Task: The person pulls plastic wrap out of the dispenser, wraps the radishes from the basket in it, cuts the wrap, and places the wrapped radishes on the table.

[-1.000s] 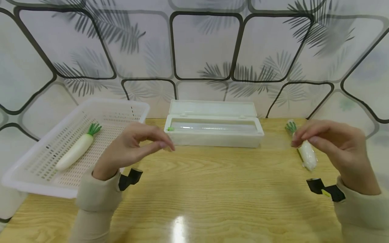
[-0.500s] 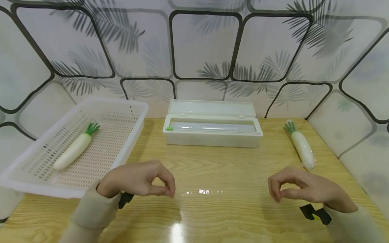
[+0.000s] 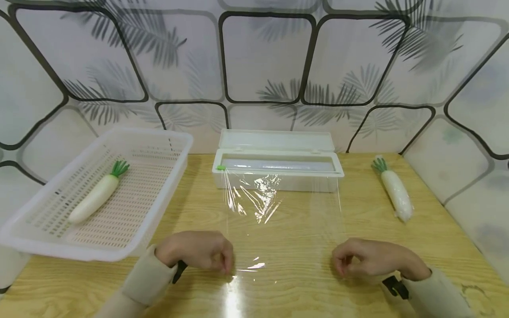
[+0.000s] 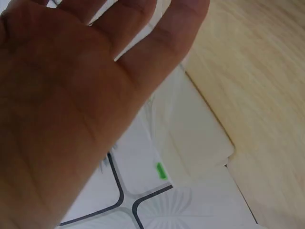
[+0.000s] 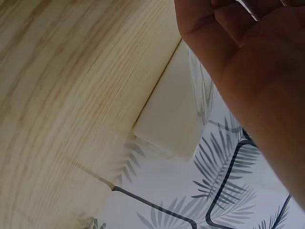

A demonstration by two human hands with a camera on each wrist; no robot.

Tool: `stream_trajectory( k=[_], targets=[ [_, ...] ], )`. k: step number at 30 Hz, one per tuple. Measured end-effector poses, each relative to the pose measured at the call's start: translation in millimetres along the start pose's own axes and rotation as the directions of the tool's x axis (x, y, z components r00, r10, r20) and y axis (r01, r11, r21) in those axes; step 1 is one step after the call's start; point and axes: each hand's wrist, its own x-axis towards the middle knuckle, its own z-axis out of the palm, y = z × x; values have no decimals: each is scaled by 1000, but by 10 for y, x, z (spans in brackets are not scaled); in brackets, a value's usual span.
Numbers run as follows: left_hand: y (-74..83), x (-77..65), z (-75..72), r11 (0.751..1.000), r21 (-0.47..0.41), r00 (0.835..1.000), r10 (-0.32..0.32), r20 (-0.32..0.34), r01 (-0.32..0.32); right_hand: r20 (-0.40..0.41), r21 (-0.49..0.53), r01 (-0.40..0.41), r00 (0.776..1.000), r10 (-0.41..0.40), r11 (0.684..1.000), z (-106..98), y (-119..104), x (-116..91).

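Standing at far left on the wooden table [image 3: 200, 198]: white perforated basket [image 3: 79, 254], one white radish [image 3: 95, 198] lying inside on a slant, green top pointing away from the person. Just right of the basket's near end, left hand [image 3: 199, 251]: fingers curled, thumb and fingertips together, pinching the near left corner of the clear film [image 3: 260, 201]. Film stretches between both hands and back to the long white box [image 3: 278, 182] at mid-table; bright creases left of centre. I cannot tell how high above the table it hangs. Box lid [image 3: 276, 141] raised; green slider [image 3: 221, 167] at the box's left end. Right hand [image 3: 371, 258], well apart from the left: fingers curled, tips closed on the film's near right corner. Far right, beyond that hand: second radish [image 3: 399, 196], surface glossy, apparently wrapped, lying slanted, green top toward the patterned wall [image 3: 270, 62].
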Motion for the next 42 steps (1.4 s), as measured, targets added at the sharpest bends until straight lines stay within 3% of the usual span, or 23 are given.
stream_trajectory(
  k=[6, 13, 17, 25, 32, 35, 38, 40, 42],
  targets=[
    [-26, 39, 60, 999, 31, 999, -43, -10, 43, -10, -30, -34, 999, 33, 999, 21, -11, 3],
    [-36, 27, 87, 996, -6, 996, -88, -3, 88, -28, -55, -100, 995, 99, 993, 37, -14, -10],
    [-47, 12, 95, 996, 0, 996, -86, -9, 86, -43, -62, -121, 992, 118, 991, 24, -23, -32],
    [-58, -16, 94, 998, -18, 998, -67, -4, 67, -29, -14, -145, 989, 145, 989, -30, -43, -89],
    [-45, -25, 113, 992, -12, 992, -126, 19, 127, -10, 45, -169, 985, 170, 985, -72, -53, -133],
    [-38, -36, 101, 991, -12, 991, -129, 36, 130, -64, 20, -188, 980, 188, 982, -139, -64, -176],
    [-28, -54, 77, 993, 10, 992, -120, 24, 120, -185, -56, -222, 961, 208, 973, -240, -71, -212],
    [-22, -70, 53, 994, 30, 994, -106, 10, 106, -296, -113, -270, 928, 227, 956, -318, -55, -226],
    [-19, -86, 31, 995, 51, 996, -91, -11, 91, -423, -163, -334, 874, 240, 928, -396, -22, -236]
  ],
)
